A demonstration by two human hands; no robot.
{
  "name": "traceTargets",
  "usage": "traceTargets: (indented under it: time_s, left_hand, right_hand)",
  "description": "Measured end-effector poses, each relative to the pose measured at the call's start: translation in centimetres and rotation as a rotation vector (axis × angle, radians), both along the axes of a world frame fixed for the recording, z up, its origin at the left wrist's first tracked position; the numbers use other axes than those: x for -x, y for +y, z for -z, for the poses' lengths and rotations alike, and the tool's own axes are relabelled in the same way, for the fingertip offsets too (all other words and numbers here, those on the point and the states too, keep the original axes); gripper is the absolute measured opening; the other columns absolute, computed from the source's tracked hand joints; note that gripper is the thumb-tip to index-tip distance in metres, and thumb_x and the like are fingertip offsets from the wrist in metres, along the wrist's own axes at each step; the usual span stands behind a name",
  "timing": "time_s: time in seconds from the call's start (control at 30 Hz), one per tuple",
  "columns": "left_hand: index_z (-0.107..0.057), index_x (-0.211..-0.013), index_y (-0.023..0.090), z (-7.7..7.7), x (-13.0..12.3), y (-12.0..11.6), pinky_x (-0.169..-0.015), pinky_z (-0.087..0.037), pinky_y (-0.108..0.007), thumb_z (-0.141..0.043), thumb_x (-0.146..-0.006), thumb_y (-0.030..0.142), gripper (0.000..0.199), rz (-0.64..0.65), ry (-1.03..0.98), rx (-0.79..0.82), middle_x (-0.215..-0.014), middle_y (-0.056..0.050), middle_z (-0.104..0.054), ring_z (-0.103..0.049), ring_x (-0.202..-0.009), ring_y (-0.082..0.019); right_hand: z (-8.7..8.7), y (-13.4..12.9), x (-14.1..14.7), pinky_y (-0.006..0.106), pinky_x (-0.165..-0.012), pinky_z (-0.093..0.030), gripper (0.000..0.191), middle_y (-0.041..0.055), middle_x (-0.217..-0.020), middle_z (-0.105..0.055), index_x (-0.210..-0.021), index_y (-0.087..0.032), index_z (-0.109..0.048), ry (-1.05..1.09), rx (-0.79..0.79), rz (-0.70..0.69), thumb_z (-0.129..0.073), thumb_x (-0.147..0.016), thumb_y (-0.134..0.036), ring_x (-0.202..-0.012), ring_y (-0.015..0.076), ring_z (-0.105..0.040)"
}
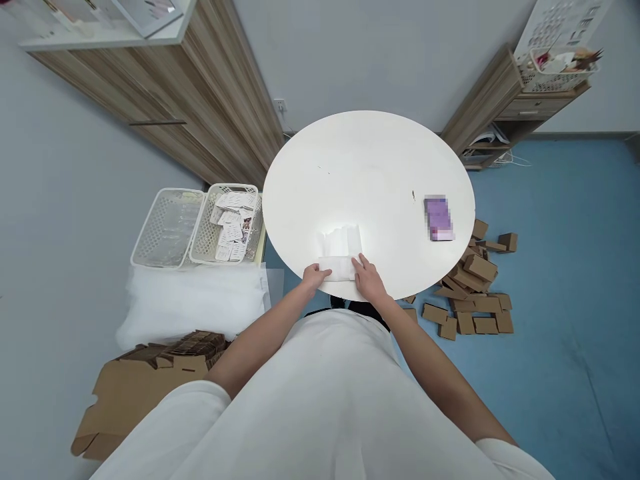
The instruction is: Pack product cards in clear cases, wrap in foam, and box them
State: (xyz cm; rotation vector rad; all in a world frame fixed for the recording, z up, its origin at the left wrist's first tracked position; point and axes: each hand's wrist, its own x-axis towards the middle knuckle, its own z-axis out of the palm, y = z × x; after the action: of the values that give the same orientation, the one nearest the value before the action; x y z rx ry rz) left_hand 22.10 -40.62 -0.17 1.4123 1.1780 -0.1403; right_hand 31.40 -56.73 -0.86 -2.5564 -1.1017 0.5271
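Near the front edge of the round white table [370,173], a white foam sheet [345,241] lies with its near part folded into a flat strip. My left hand [314,275] grips the strip's left end, thumb stretched over the top and the other fingers curled in. At the strip's right end my right hand [369,279] holds the fold down with thumb and fingertips. Whatever the sheet may wrap is hidden inside. A purple item [439,217], blurred out in the picture, rests at the table's right side.
Left of the table stand a basket of printed cards [197,247] and a basket of clear bags [145,243]. Below them lie white foam sheets [190,300] and flattened cardboard boxes [145,387]. Small brown boxes [481,267] cover the floor at right. A cabinet [225,87] stands behind.
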Motion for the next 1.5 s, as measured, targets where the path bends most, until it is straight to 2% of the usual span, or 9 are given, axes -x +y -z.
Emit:
traceTargets:
  time_s: [0.27, 0.43, 0.53, 0.7, 0.9, 1.03, 1.17, 1.37, 1.5]
  left_hand:
    - [-0.053, -0.070, 0.016, 0.0, 0.3, -1.8, -0.061, -0.042, -0.025, -0.064, -0.066, 0.029, 0.018, -0.025, -0.086, -0.112, -0.078, -0.002, -0.056, -0.054, -0.075, -0.016]
    - [-0.048, -0.101, 0.019, 0.2, -0.5, -3.4, -0.068, -0.046, -0.026, -0.071, -0.062, 0.023, 0.046, -0.310, -0.112, -0.123, -0.115, -0.010, -0.045, -0.053, -0.094, -0.017]
    - [-0.039, -0.114, 0.020, 0.3, -0.7, -3.7, -0.069, -0.048, -0.028, -0.072, -0.061, 0.022, 0.062, -0.421, -0.125, -0.024, -0.117, -0.012, -0.044, -0.056, -0.090, -0.016]
    - [-0.056, -0.088, 0.015, 0.0, -1.3, -4.0, -0.070, -0.047, -0.027, -0.067, -0.064, 0.019, 0.026, -0.203, -0.192, -0.065, -0.084, -0.005, -0.058, -0.057, -0.074, -0.012]
    - [-0.060, -0.075, 0.018, -0.9, -3.8, -5.5, -0.063, -0.047, -0.025, -0.063, -0.064, 0.018, 0.011, 0.133, -0.134, -0.319, -0.069, 0.000, -0.059, -0.056, -0.065, -0.012]
    - [-0.061, -0.084, 0.018, -1.1, -4.4, -6.7, -0.072, -0.047, -0.030, -0.056, -0.071, 0.019, 0.014, 0.285, -0.097, -0.439, -0.081, -0.003, -0.061, -0.057, -0.076, -0.016]
    - [-0.055, -0.108, 0.019, -0.9, -3.2, -8.5, -0.088, -0.043, -0.036, -0.055, -0.069, 0.013, 0.040, 0.400, -0.158, -0.543, -0.102, -0.008, -0.054, -0.052, -0.099, -0.022]
    - [-0.045, -0.121, 0.019, -2.0, -0.6, -12.1, -0.105, -0.024, -0.047, -0.061, -0.060, 0.010, 0.064, 0.481, -0.243, -0.552, -0.133, -0.011, -0.037, -0.028, -0.127, -0.031]
    - [-0.046, -0.120, 0.022, -2.6, 0.4, -11.1, -0.105, -0.027, -0.043, -0.055, -0.072, 0.015, 0.050, 0.391, -0.325, -0.548, -0.130, -0.009, -0.044, -0.035, -0.124, -0.024]
  right_hand:
    - [0.1, -0.1, 0.1, 0.039, -0.084, -0.042, 0.052, 0.0086, -0.142, -0.026, -0.133, -0.021, -0.033, 0.028, -0.016, 0.017, -0.034, -0.082, -0.013, -0.108, 0.0255, -0.043]
    - [0.0, -0.2, 0.0, 0.039, -0.085, -0.041, 0.050, 0.0101, -0.141, -0.027, -0.132, -0.019, -0.034, 0.022, -0.032, 0.009, -0.033, -0.082, -0.014, -0.108, 0.0253, -0.042]
    - [0.0, -0.3, -0.1, 0.039, -0.086, -0.041, 0.050, 0.0105, -0.140, -0.028, -0.131, -0.020, -0.035, 0.042, -0.049, 0.005, -0.034, -0.082, -0.014, -0.109, 0.0252, -0.041]
    - [0.0, -0.3, -0.4, 0.038, -0.084, -0.041, 0.051, 0.0122, -0.133, -0.029, -0.129, -0.022, -0.038, 0.102, -0.082, 0.043, -0.040, -0.079, -0.014, -0.108, 0.0243, -0.040]
    - [-0.1, -0.3, -1.8, 0.031, -0.071, -0.043, 0.048, 0.0084, -0.093, -0.052, -0.123, -0.019, -0.045, 0.288, -0.131, 0.048, -0.042, -0.076, -0.012, -0.083, 0.0189, -0.050]
    - [-0.1, -0.6, -3.4, 0.028, -0.069, -0.044, 0.046, 0.0012, -0.078, -0.056, -0.119, -0.019, -0.047, 0.564, -0.231, 0.047, -0.042, -0.074, -0.014, -0.069, 0.0133, -0.051]
    - [-0.2, -0.3, -4.5, 0.026, -0.069, -0.044, 0.038, -0.0008, -0.078, -0.060, -0.114, -0.021, -0.051, 0.715, -0.252, 0.131, -0.040, -0.078, -0.023, -0.070, 0.0117, -0.055]
    - [0.0, 1.1, -4.6, 0.025, -0.056, -0.042, 0.027, -0.0033, -0.062, -0.055, -0.102, -0.023, -0.050, 0.559, -0.129, 0.151, -0.045, -0.078, -0.033, -0.061, 0.0144, -0.055]
    - [0.4, 1.3, -4.8, 0.025, -0.052, -0.039, 0.023, -0.0042, -0.060, -0.052, -0.101, -0.024, -0.047, 0.508, -0.095, 0.070, -0.041, -0.079, -0.030, -0.059, 0.0152, -0.054]
